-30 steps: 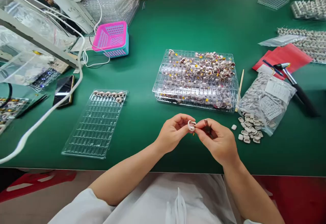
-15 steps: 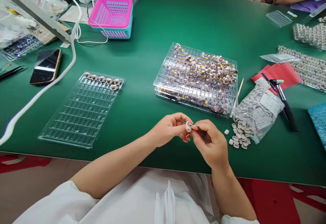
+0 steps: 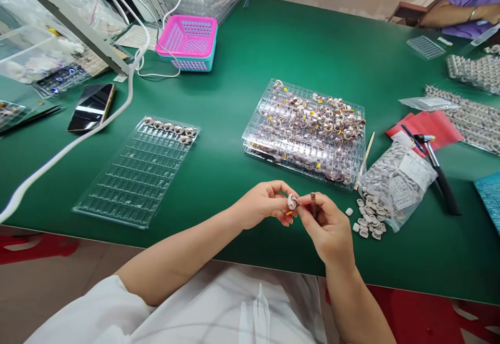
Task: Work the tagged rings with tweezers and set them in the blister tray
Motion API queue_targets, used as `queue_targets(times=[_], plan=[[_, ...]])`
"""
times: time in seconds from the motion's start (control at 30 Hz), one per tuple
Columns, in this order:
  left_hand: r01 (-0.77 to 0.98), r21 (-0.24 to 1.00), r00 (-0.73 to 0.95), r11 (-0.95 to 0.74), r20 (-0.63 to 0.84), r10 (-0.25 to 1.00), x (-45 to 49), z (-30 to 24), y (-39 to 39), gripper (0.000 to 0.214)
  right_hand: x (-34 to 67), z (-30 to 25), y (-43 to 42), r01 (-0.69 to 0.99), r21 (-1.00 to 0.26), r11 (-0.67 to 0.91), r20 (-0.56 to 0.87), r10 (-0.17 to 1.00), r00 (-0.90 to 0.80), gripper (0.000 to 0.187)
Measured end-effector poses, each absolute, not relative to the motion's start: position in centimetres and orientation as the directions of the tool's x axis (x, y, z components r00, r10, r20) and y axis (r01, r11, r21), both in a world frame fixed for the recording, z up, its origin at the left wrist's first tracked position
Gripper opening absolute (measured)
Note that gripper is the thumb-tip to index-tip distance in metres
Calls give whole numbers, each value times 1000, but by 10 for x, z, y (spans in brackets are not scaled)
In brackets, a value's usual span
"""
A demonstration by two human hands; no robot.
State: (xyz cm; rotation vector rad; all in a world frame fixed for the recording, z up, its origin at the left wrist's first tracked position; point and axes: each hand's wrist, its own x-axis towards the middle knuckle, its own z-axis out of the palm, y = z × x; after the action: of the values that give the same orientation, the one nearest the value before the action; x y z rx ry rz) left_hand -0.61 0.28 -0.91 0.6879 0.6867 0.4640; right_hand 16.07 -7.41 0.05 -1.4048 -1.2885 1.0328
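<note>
Turned slightly since the earlier frame, the small white ring-shaped part, near the front edge of the green tabletop, is pinched by the left hand, its thin dark lead, pinched by the right hand, possibly being torn by overpulling.

Small white curved piece, yellow tab below, between left hand and right hand

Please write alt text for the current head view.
A person's left hand and right hand hold a small pale part over a green table. Loaded clear trays sit beyond; a sparsely filled tray lies left, a bag of pale pieces right.
</note>
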Motion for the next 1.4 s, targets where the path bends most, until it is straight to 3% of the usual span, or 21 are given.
queue_targets(times=[0.17,0.33,0.47,0.8,1.03,1.23,1.4], plan=[[-131,735,635,665,-453,626,-4,-9,2,38,159,-1,-73,203,-979,-19,4,994,113,9],[-91,666,639,740,-531,556,-7,-7,6,39,159,1,-70,310,-946,96,118,991,55,14],[-41,654,647,755,-559,519,-10,-5,9,39,161,3,-68,369,-922,121,128,992,-5,15],[18,780,621,626,-499,604,-9,-7,6,29,163,3,-66,514,-853,85,79,996,-35,8],[-27,927,629,375,-276,727,-6,-4,-3,22,166,3,-64,261,-942,-210,-195,977,85,16],[62,970,536,234,-230,813,-6,-10,-10,33,171,-5,-64,181,-945,-272,-258,961,97,23],[132,983,542,126,-178,821,-7,-6,-8,15,171,-5,-65,180,-940,-290,-276,956,100,25]])
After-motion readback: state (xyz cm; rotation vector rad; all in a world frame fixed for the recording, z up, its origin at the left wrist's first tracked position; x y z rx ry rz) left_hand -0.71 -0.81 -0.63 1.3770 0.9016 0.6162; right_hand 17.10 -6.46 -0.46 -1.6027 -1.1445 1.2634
